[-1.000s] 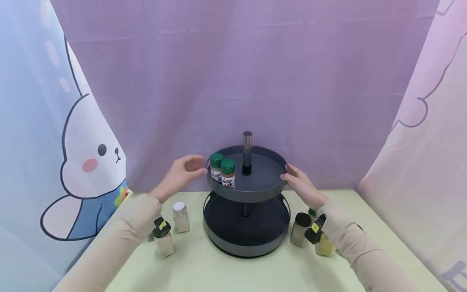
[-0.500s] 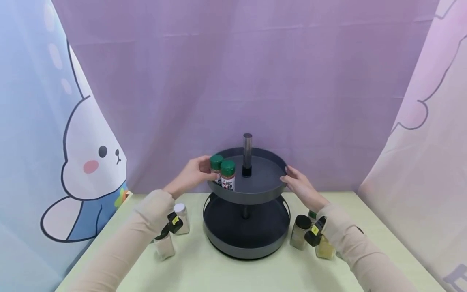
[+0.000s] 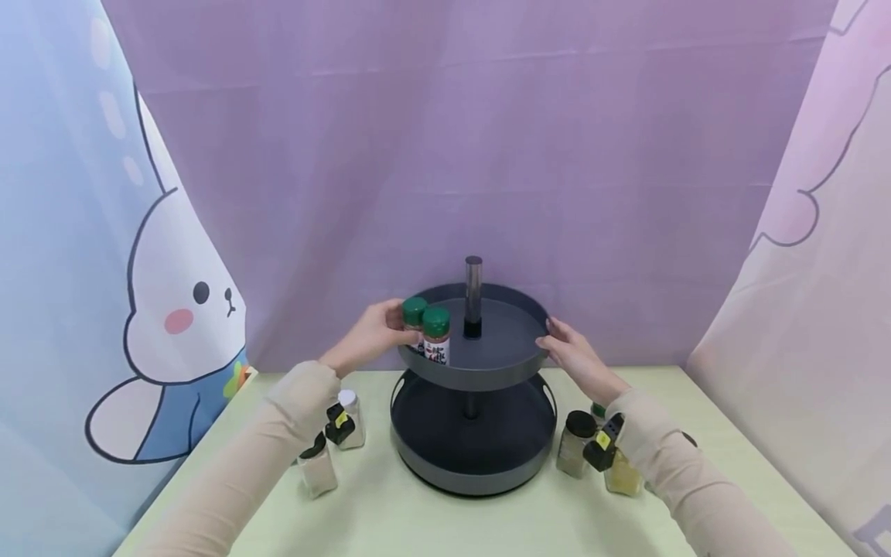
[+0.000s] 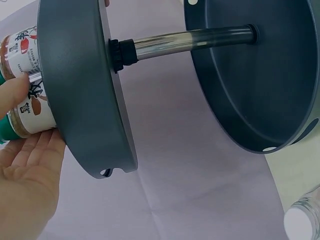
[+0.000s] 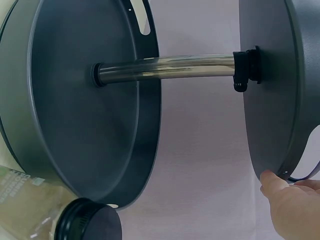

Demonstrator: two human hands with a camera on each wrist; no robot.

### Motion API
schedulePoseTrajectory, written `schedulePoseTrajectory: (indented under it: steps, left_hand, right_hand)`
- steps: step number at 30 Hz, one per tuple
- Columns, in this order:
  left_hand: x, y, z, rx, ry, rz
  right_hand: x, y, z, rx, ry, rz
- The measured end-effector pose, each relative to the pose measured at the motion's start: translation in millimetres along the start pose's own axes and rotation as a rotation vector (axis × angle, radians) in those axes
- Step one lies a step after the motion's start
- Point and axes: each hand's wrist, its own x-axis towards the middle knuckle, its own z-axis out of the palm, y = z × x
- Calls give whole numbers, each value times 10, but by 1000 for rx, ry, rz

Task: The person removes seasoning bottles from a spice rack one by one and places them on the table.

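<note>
A dark grey two-tier turntable rack stands on the table, a metal post through its middle. Two green-capped spice jars stand side by side at the left of its upper tray. My left hand grips the outer spice jar between thumb and fingers. The front spice jar is right beside my thumb. On the other side, my right hand holds the upper tray's rim at its handle cut-out, thumb against the underside; its other fingers are partly hidden.
Left of the rack stand a white-capped jar and a dark-capped jar. To the right are a black-capped jar, a yellowish jar and others partly hidden by my sleeve. A purple curtain hangs behind.
My left hand has moved right, from beside the upper tray onto the outer spice jar, and has taken hold of it. My right hand stays on the tray rim.
</note>
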Motion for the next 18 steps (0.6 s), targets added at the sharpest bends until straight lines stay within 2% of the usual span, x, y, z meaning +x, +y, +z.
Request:
schedulePoseTrajectory:
  steps: [14,18]
  left_hand:
    - [-2,22,1,22,10,-16]
    - [-21,85,-6,38,20,-11]
  right_hand:
    - [-1,12,3,-12,3,2]
    - [0,11,2,-11,1,3]
